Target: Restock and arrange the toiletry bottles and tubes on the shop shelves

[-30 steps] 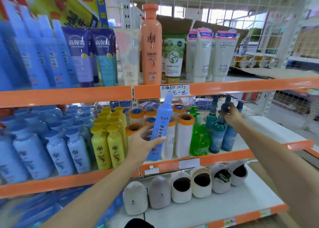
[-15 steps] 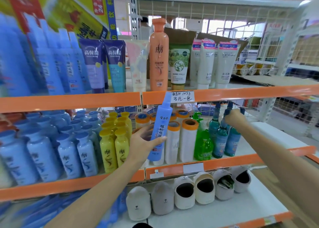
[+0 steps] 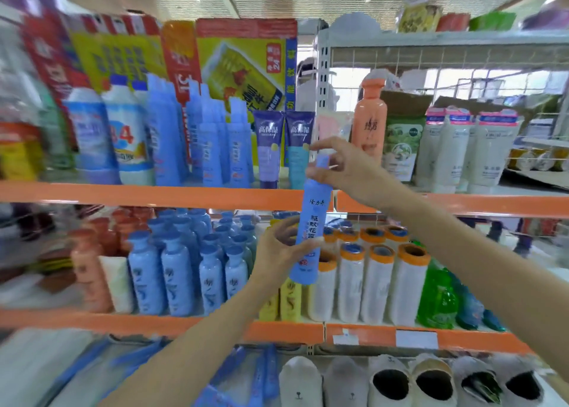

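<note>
Both hands are working one tall blue spray bottle (image 3: 311, 228), holding it upright in the air in front of the orange shelf edge (image 3: 154, 195), between the upper and middle shelves. The left hand (image 3: 281, 252) is gripping the lower body, fingers (image 3: 284, 226) curling round behind it and thumb pressing across the label. The right hand (image 3: 345, 169) is pinching the cap at the top, index finger arching above it. Behind the bottle, white rolls with orange ends (image 3: 378, 280) are standing in rows on the middle shelf, with blue bottles (image 3: 178, 277) lining up to their left.
</note>
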